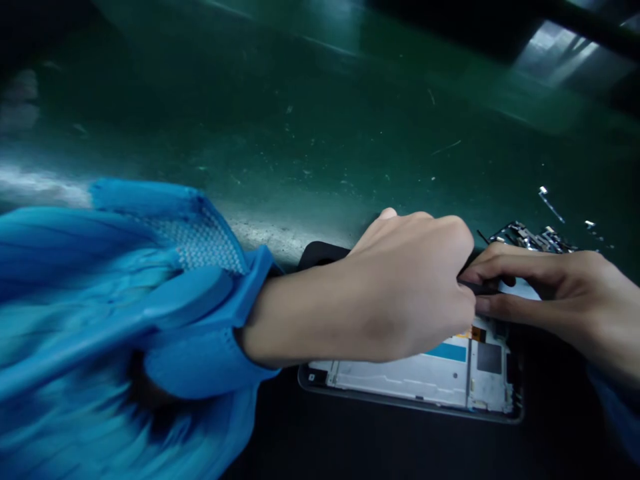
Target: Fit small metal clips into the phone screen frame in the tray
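An opened phone (pixel 450 377) lies face down near me, its white inner frame and a blue patch showing. My left hand (pixel 400 293), in a blue sleeve, reaches across and rests curled over the phone's upper part, hiding it. My right hand (pixel 545 293) comes in from the right, its fingers pinched on a thin dark part or tool (pixel 483 287) at the phone's top edge, touching the left hand's fingertips. What the left fingers grip is hidden under the hand.
The phone lies on a green mat (pixel 325 133) with scuffs and specks. A small heap of loose metal parts (pixel 530 237) sits just behind my right hand, with stray screws (pixel 547 200) further right. My blue sleeve (pixel 125 320) fills the left foreground.
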`<state>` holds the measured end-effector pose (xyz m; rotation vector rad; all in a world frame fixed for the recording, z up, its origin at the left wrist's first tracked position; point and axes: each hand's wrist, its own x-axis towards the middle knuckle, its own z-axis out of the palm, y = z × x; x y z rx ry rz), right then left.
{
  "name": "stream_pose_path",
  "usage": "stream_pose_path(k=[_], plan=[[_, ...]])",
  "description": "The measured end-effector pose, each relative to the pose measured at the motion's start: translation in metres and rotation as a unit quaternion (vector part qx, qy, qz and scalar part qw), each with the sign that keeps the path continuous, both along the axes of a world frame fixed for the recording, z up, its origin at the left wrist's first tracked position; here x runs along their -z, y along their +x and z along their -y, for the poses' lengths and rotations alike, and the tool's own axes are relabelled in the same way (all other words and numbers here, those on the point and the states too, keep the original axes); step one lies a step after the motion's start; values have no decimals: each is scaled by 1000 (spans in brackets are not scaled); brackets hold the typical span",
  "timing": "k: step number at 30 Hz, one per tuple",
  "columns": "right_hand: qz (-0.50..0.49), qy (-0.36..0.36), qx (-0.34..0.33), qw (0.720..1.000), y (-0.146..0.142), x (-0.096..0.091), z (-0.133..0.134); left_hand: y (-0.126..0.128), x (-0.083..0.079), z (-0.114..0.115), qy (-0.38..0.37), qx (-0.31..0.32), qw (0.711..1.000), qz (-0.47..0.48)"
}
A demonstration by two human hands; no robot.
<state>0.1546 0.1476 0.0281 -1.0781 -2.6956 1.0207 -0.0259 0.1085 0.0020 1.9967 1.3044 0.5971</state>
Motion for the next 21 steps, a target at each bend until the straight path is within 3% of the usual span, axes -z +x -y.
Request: stream_pose_path(k=[6, 10, 15, 18, 21], plan=[[54, -104, 141, 983, -12, -3, 8, 4, -2, -1, -17, -18, 1000, -3], [45, -118, 175, 976, -22, -5, 11, 4, 0, -1, -9, -4, 1000, -7], [19, -82, 177, 981, -20, -4, 14, 1, -1, -2, -2, 22, 999, -26], [6, 18, 132, 991, -1, 3, 18, -3, -2, -3, 3, 35, 999, -34], [7, 253, 58, 966, 23, 13, 28, -7, -2, -3, 10, 22, 998, -56]])
